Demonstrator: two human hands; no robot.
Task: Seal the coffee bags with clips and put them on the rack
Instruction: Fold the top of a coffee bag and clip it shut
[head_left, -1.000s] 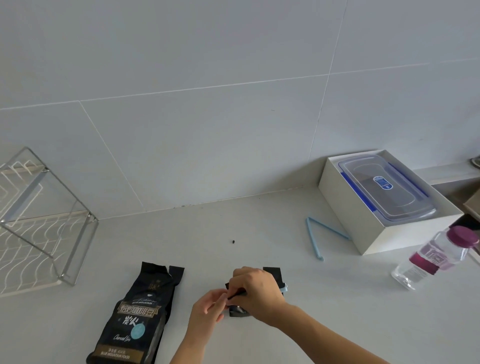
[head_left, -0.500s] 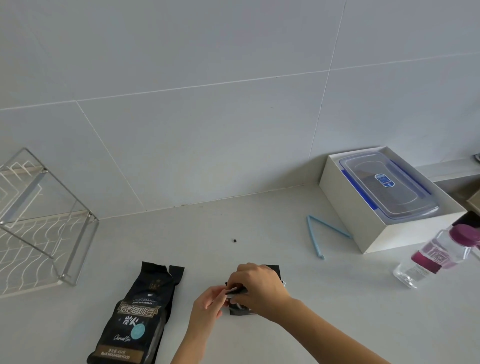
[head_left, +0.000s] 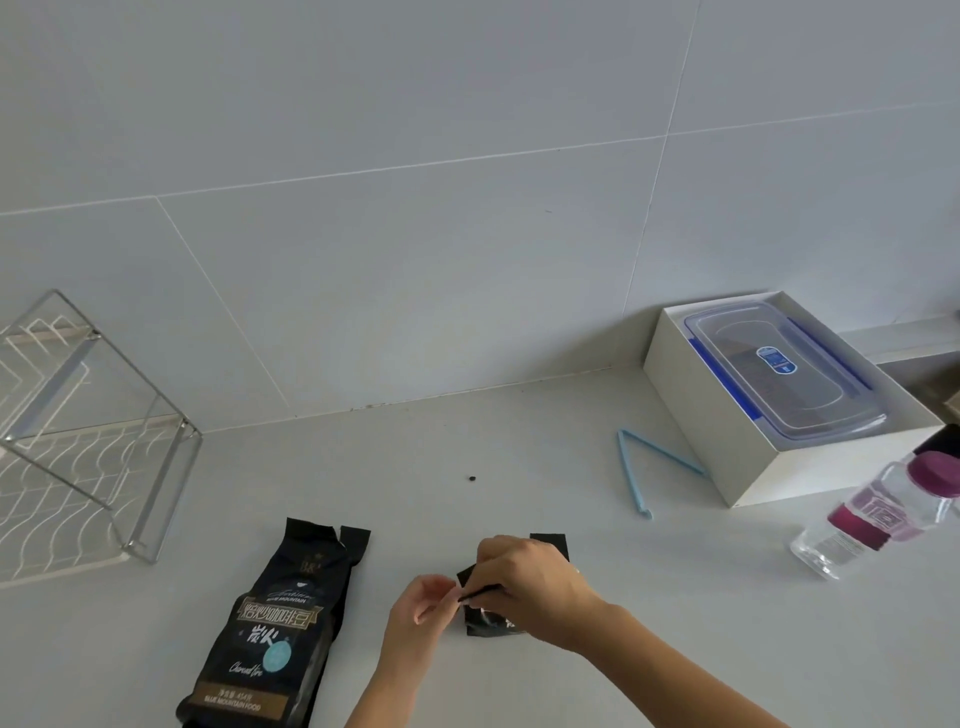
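Grip: right hand (head_left: 524, 587) curled over the top of a small black foil coffee bag (head_left: 488, 621), fingers pinching its folded upper edge; left hand (head_left: 423, 613) just beside it, thumb and fingertips pressed on the same fold from the left.
Small bag: lies on the pale grey countertop (head_left: 597, 649) near the front edge, mostly hidden under the right hand — only its dark lower corner and a flap behind the knuckles show.
Clip on it: cannot tell.
Second bag: large black coffee bag with gold and teal label (head_left: 270, 629) lies flat to the left of the hands, apart from them, its top open and unclipped.
Stray bit: small dark speck (head_left: 472, 477) on the counter beyond the hands.
Spare clip: light blue plastic sealing clip (head_left: 644, 467), spread in a V, lies further right — near the white cardboard box (head_left: 737, 447).
Box contents: clear lidded container with blue latches (head_left: 779, 374).
Bottle: clear plastic bottle with purple cap (head_left: 878, 514) lies tilted at the right edge.
Rack: silver wire rack (head_left: 93, 441) stands at far left against the tiled wall, no bag on it.
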